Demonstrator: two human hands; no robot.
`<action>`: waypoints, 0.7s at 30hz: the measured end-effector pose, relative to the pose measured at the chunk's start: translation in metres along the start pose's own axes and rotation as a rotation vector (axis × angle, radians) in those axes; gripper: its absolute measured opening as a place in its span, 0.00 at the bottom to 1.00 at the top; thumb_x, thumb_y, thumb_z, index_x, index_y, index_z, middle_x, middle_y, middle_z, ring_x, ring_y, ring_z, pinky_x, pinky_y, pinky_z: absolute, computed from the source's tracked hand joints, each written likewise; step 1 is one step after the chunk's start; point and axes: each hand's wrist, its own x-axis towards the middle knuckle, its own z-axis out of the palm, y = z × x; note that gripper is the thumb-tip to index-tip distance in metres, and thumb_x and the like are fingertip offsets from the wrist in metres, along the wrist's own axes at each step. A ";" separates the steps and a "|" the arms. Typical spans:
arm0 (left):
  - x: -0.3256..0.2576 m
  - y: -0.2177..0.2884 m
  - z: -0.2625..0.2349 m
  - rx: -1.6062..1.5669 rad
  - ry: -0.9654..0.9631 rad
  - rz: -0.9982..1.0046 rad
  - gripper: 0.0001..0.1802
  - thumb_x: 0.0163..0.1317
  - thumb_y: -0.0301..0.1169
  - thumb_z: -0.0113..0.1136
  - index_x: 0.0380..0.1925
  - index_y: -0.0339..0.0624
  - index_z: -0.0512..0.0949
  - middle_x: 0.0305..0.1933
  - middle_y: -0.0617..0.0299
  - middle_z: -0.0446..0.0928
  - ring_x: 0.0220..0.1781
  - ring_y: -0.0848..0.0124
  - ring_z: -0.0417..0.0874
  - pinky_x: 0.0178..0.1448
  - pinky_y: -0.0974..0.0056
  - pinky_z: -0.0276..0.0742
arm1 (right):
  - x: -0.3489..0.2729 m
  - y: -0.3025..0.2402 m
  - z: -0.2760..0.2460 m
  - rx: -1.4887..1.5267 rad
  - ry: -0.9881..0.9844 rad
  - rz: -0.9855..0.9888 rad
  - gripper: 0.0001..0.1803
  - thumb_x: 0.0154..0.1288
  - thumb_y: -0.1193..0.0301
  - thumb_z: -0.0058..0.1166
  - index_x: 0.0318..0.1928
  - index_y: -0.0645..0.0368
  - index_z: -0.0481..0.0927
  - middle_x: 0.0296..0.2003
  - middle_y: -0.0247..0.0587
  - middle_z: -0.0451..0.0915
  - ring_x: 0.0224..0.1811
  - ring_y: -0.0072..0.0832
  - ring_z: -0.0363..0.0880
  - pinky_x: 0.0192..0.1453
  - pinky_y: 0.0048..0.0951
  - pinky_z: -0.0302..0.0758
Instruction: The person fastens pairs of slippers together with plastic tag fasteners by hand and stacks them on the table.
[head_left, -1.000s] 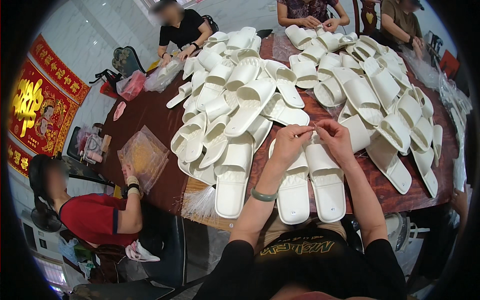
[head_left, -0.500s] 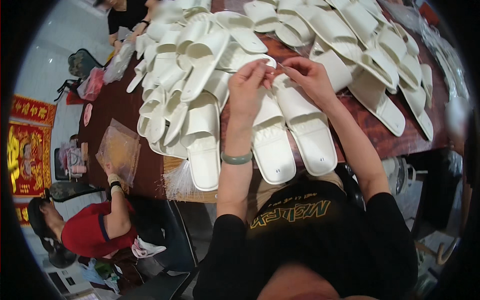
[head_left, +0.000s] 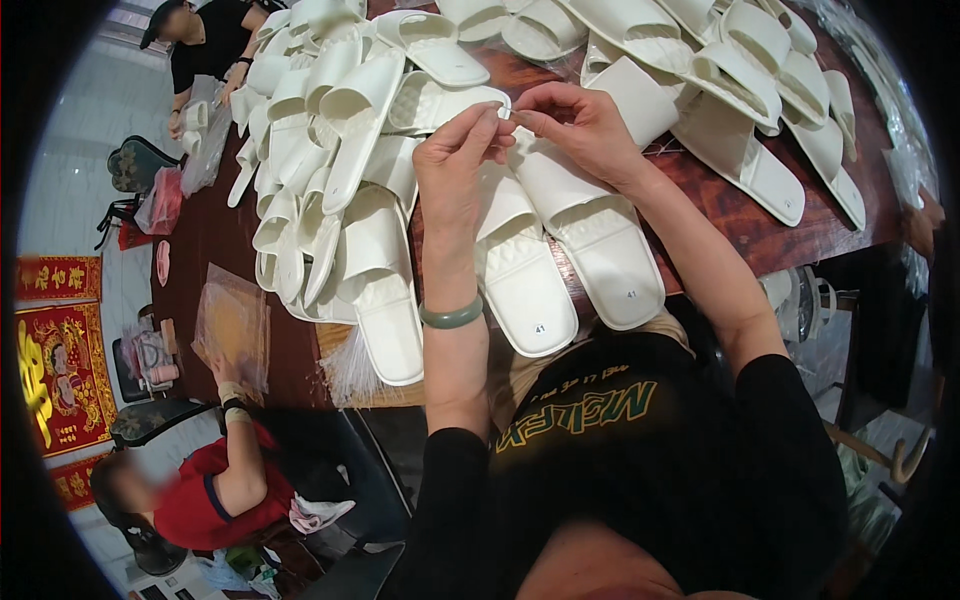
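Observation:
A pair of white open-toed slippers lies at the table's near edge, the left slipper (head_left: 528,305) beside the right slipper (head_left: 612,265), heels toward me. Above their toe ends my left hand (head_left: 455,148) and my right hand (head_left: 585,128) meet, thumbs and fingertips pinched together. Between the fingertips is a thin, pale strand, barely visible; its full shape is hidden. A green bangle (head_left: 450,315) circles my left wrist. Left of the pair rests another white slipper (head_left: 385,325), heel over the table edge, beside a bundle of thin clear plastic strands (head_left: 355,365).
Heaped white slippers (head_left: 345,115) cover the table's left part, and more slippers (head_left: 745,170) pile up at the right. Clear plastic film (head_left: 895,110) lies along the right edge. One person in red (head_left: 215,490) holds a clear bag (head_left: 235,325); another in black (head_left: 215,40) stands far left.
The view has shifted, moving the table scene slightly left in the picture. Both hands stay pinched together above the slippers' toes. At far left, the person in black shows more fully, handling slippers.

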 end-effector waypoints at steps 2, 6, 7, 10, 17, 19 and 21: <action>0.000 0.000 0.001 0.021 -0.014 0.004 0.10 0.58 0.25 0.57 0.39 0.33 0.79 0.30 0.56 0.81 0.28 0.75 0.79 0.32 0.74 0.72 | 0.000 0.001 -0.001 -0.002 -0.003 -0.006 0.08 0.59 0.74 0.55 0.38 0.66 0.78 0.32 0.31 0.79 0.33 0.13 0.73 0.39 0.17 0.71; 0.001 -0.003 -0.001 0.032 -0.034 0.008 0.10 0.58 0.25 0.57 0.39 0.33 0.79 0.30 0.56 0.81 0.28 0.75 0.79 0.32 0.74 0.72 | 0.002 0.005 -0.001 0.022 -0.009 -0.004 0.08 0.59 0.74 0.55 0.37 0.66 0.78 0.31 0.31 0.79 0.33 0.13 0.73 0.39 0.17 0.72; 0.001 -0.003 -0.001 0.029 -0.040 0.010 0.10 0.58 0.25 0.57 0.39 0.33 0.79 0.30 0.57 0.81 0.28 0.75 0.79 0.32 0.74 0.72 | 0.002 0.006 -0.001 0.042 -0.017 -0.004 0.08 0.59 0.74 0.55 0.37 0.66 0.79 0.31 0.31 0.79 0.33 0.14 0.73 0.39 0.17 0.72; 0.001 -0.002 0.000 0.046 -0.043 0.006 0.10 0.58 0.25 0.57 0.39 0.33 0.79 0.30 0.57 0.81 0.28 0.76 0.79 0.32 0.74 0.72 | 0.002 0.007 -0.001 0.022 -0.005 0.014 0.08 0.59 0.74 0.55 0.37 0.66 0.79 0.30 0.31 0.79 0.33 0.14 0.73 0.39 0.18 0.72; 0.001 -0.004 0.001 0.082 -0.026 0.037 0.09 0.58 0.25 0.57 0.39 0.33 0.79 0.29 0.59 0.80 0.28 0.78 0.78 0.32 0.75 0.72 | 0.004 0.009 -0.002 -0.036 0.015 -0.008 0.08 0.58 0.73 0.55 0.36 0.66 0.79 0.29 0.33 0.79 0.32 0.14 0.73 0.39 0.18 0.72; 0.002 -0.004 0.001 0.087 -0.021 0.037 0.09 0.58 0.25 0.57 0.39 0.33 0.79 0.29 0.60 0.80 0.28 0.78 0.78 0.32 0.75 0.72 | 0.003 0.006 -0.002 -0.085 0.007 -0.013 0.08 0.58 0.73 0.55 0.36 0.66 0.79 0.29 0.33 0.79 0.32 0.15 0.73 0.39 0.18 0.71; 0.002 -0.005 0.000 0.092 -0.016 0.037 0.09 0.58 0.24 0.57 0.38 0.33 0.79 0.29 0.60 0.80 0.28 0.78 0.78 0.32 0.75 0.72 | 0.003 0.006 -0.002 -0.070 0.009 -0.007 0.08 0.58 0.74 0.55 0.36 0.66 0.79 0.29 0.33 0.79 0.32 0.15 0.73 0.39 0.18 0.71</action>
